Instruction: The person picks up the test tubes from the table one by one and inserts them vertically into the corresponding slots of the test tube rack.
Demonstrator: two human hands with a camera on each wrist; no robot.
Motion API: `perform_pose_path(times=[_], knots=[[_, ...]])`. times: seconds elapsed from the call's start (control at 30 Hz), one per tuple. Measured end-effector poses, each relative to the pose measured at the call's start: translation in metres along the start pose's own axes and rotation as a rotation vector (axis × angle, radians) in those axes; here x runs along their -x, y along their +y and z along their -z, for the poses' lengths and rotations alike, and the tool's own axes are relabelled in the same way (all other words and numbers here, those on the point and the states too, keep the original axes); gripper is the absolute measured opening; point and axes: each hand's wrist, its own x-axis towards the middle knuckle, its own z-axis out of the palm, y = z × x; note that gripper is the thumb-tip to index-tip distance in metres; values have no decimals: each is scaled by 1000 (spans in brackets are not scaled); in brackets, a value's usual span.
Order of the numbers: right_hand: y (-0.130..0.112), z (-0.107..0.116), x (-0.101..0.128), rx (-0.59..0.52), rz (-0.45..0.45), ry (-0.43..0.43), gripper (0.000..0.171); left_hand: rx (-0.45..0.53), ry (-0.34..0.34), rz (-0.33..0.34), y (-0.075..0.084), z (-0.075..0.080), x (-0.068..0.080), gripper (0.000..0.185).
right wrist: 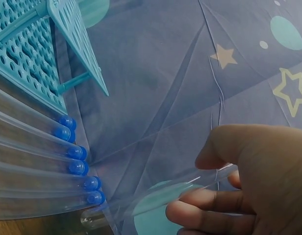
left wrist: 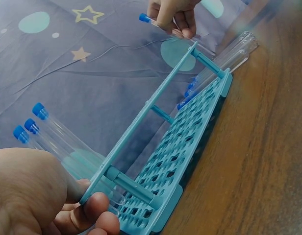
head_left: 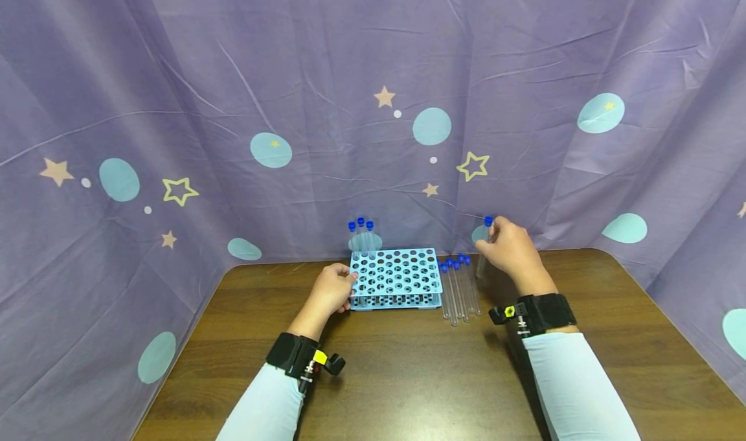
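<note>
At centre of the head view, the left hand (head_left: 333,289) grips a rack (head_left: 396,293); right of centre, the right hand (head_left: 511,247) pinches a near-upright tube (head_left: 481,265). Loose tubes (head_left: 457,295) lie between. The held tube's blue cap (head_left: 488,221) is hidden in the right-wrist view.

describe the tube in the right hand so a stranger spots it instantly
On the wooden table, find the light-blue rack, then look right, past the tubes lying beside it. The right hand holds a blue-capped tube there, the only one gripped by fingers.
</note>
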Motion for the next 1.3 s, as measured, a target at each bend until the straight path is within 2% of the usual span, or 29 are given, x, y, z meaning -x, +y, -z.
perform_pose_path(times=[0.3, 0.93, 1.3], knots=[[-1, 2, 0, -20, 6, -9, 25, -5, 4, 3, 0, 1, 1, 32], [-2, 3, 0, -22, 28, 27, 24, -4, 7, 2, 2, 1, 2, 31], [-3, 3, 1, -39, 84, 119, 18, -10, 8, 3, 2, -1, 2, 30]])
